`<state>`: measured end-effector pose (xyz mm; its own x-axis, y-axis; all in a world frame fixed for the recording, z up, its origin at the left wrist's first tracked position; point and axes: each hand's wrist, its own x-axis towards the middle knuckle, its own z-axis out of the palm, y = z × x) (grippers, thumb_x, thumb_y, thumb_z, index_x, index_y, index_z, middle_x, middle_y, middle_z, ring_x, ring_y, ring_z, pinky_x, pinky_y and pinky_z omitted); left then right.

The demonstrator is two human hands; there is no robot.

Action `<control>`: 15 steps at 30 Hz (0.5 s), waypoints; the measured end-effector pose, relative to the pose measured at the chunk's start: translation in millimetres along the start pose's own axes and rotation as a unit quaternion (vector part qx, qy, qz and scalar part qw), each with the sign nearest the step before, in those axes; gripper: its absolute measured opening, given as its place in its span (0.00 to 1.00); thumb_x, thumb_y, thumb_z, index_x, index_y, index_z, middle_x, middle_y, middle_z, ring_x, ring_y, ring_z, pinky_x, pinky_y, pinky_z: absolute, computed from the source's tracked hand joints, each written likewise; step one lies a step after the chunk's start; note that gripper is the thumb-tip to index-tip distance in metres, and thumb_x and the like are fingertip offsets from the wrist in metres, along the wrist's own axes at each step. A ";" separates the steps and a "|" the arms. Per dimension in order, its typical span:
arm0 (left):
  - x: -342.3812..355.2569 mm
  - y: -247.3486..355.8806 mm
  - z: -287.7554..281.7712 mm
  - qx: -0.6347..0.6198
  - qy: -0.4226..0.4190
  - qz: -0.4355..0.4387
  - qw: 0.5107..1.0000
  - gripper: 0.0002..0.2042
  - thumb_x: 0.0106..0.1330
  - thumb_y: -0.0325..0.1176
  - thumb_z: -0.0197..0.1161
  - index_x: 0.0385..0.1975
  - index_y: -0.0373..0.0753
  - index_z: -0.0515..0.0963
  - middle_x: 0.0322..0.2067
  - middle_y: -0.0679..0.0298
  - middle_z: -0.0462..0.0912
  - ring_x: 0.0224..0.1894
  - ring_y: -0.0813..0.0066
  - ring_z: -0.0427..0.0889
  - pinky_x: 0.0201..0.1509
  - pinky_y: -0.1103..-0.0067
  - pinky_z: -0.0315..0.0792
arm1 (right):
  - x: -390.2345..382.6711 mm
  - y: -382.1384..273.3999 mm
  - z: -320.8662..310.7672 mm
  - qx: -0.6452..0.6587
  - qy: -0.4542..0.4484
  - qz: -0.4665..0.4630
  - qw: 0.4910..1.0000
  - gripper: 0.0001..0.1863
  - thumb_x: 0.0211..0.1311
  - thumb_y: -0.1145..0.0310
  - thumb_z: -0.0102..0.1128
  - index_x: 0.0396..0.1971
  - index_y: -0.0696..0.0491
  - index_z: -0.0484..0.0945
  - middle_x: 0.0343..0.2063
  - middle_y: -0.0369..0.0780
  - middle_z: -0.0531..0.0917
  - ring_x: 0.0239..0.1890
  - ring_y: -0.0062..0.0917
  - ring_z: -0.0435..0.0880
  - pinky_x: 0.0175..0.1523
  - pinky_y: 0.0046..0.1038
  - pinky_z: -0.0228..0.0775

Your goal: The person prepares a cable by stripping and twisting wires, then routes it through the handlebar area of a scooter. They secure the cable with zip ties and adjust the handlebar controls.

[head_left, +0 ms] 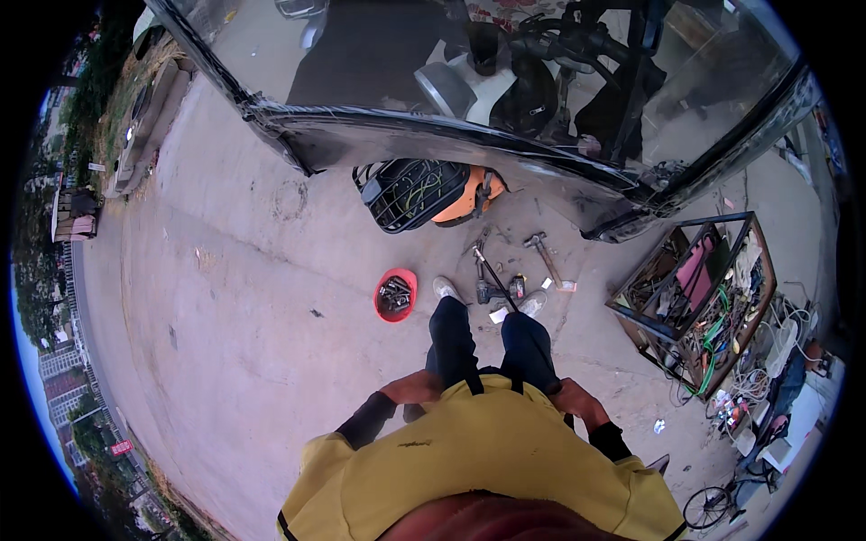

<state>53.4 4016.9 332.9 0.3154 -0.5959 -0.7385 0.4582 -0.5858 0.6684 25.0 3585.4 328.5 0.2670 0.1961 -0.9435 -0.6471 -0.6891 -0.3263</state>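
Note:
My left hand (415,388) and my right hand (568,397) are down at either side of my hips, beside the yellow top (469,442); their fingers are mostly hidden. On the ground near my feet lie a power drill (488,291), a hammer (545,257), a long dark bar (493,275) and small white pieces (498,316). A red bowl-like container (381,302) holding several metal parts sits left of my feet. Farther forward is an orange object (462,206) with a black wire basket (397,194).
Above stands a vehicle with a dark-framed clear canopy (379,122). At right are a metal-framed crate (753,225) crammed with tools and scrap, coiled cables (780,334) and a bicycle wheel (708,507). Pavement (253,361) stretches left toward a roadside with greenery and buildings.

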 end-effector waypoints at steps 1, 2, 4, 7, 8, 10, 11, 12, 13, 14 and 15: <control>1.0 5.6 -0.6 0.020 -0.004 -0.001 1.000 0.15 0.63 0.35 0.60 0.41 0.30 0.83 0.32 0.57 0.86 0.38 0.69 0.81 0.47 0.68 0.76 | -1.2 5.6 0.1 0.043 -0.001 -0.007 0.999 0.18 0.56 0.57 0.73 0.39 0.57 0.91 0.34 0.43 0.91 0.37 0.29 0.88 0.47 0.34 0.80; 2.2 11.1 -1.7 0.011 -0.023 0.001 1.000 0.14 0.63 0.35 0.60 0.40 0.30 0.83 0.31 0.57 0.85 0.37 0.69 0.80 0.46 0.68 0.76 | -3.0 11.2 0.3 0.055 -0.003 0.001 0.998 0.19 0.57 0.58 0.73 0.39 0.58 0.91 0.34 0.43 0.91 0.36 0.28 0.88 0.46 0.33 0.79; 4.4 20.1 -1.5 0.002 -0.060 -0.002 0.998 0.13 0.63 0.36 0.60 0.38 0.31 0.82 0.29 0.59 0.82 0.34 0.71 0.78 0.43 0.69 0.75 | -5.8 23.4 -3.2 0.073 -0.010 0.014 0.997 0.19 0.57 0.58 0.72 0.40 0.59 0.90 0.34 0.43 0.91 0.36 0.26 0.87 0.45 0.33 0.79; 18.4 21.6 -0.4 -0.018 -0.110 -0.010 0.994 0.10 0.60 0.34 0.59 0.33 0.32 0.79 0.25 0.64 0.76 0.31 0.74 0.73 0.38 0.71 0.72 | -9.5 41.7 -2.9 0.139 -0.014 0.068 0.988 0.17 0.59 0.61 0.71 0.40 0.60 0.90 0.33 0.41 0.90 0.34 0.24 0.86 0.41 0.31 0.77; 25.6 18.6 2.6 -0.009 -0.132 -0.008 0.991 0.10 0.60 0.34 0.59 0.33 0.32 0.79 0.25 0.65 0.75 0.31 0.75 0.73 0.37 0.71 0.72 | -8.2 46.4 -3.1 0.145 -0.019 0.066 0.987 0.17 0.59 0.61 0.71 0.40 0.60 0.89 0.33 0.41 0.90 0.34 0.24 0.85 0.41 0.31 0.77; 50.9 5.8 4.5 -0.003 -0.184 -0.029 0.982 0.09 0.59 0.33 0.58 0.31 0.33 0.77 0.25 0.65 0.74 0.32 0.76 0.71 0.38 0.71 0.71 | -0.7 54.2 -2.5 0.142 -0.026 0.083 0.986 0.16 0.60 0.63 0.70 0.40 0.61 0.89 0.32 0.40 0.89 0.33 0.24 0.84 0.39 0.30 0.76; 68.6 -3.0 5.7 0.003 -0.201 -0.020 0.979 0.09 0.59 0.33 0.58 0.31 0.32 0.78 0.25 0.64 0.74 0.32 0.76 0.71 0.39 0.71 0.71 | 5.9 57.0 -1.5 0.150 -0.011 0.096 0.984 0.16 0.64 0.60 0.71 0.38 0.60 0.89 0.29 0.37 0.87 0.30 0.22 0.82 0.36 0.29 0.73; 86.4 -13.2 6.4 0.000 -0.225 -0.001 0.974 0.09 0.59 0.33 0.59 0.31 0.32 0.78 0.25 0.64 0.75 0.32 0.75 0.71 0.39 0.71 0.71 | 16.4 59.3 -3.8 0.181 -0.008 0.088 0.980 0.17 0.65 0.58 0.71 0.37 0.60 0.88 0.29 0.37 0.87 0.29 0.22 0.81 0.35 0.29 0.72; 102.8 -25.3 5.6 0.021 -0.215 0.014 0.976 0.13 0.59 0.36 0.63 0.35 0.31 0.84 0.26 0.60 0.83 0.30 0.73 0.77 0.37 0.69 0.73 | 29.7 60.0 -3.3 0.212 -0.003 0.079 0.974 0.19 0.66 0.55 0.71 0.37 0.59 0.88 0.28 0.37 0.86 0.29 0.22 0.80 0.35 0.29 0.71; 123.5 -37.6 1.6 0.052 -0.224 0.028 0.973 0.13 0.59 0.36 0.63 0.35 0.31 0.84 0.26 0.60 0.84 0.30 0.72 0.78 0.37 0.69 0.73 | 46.4 59.7 -4.9 0.227 0.010 0.097 0.969 0.20 0.67 0.53 0.72 0.36 0.59 0.88 0.28 0.36 0.86 0.28 0.21 0.79 0.34 0.28 0.70; 147.3 -50.2 -5.2 0.070 -0.241 0.057 0.966 0.13 0.59 0.35 0.62 0.34 0.31 0.84 0.26 0.60 0.84 0.30 0.70 0.79 0.37 0.69 0.74 | 62.1 62.4 -13.8 0.195 0.029 0.063 0.978 0.24 0.70 0.48 0.70 0.32 0.58 0.87 0.26 0.35 0.85 0.27 0.20 0.77 0.34 0.27 0.68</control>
<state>81.2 3961.4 190.1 -0.0827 -0.8279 -0.5548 0.3151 -0.5499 0.7735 11.0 3545.0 250.4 0.1996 0.0794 -0.9766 -0.8975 -0.3853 -0.2148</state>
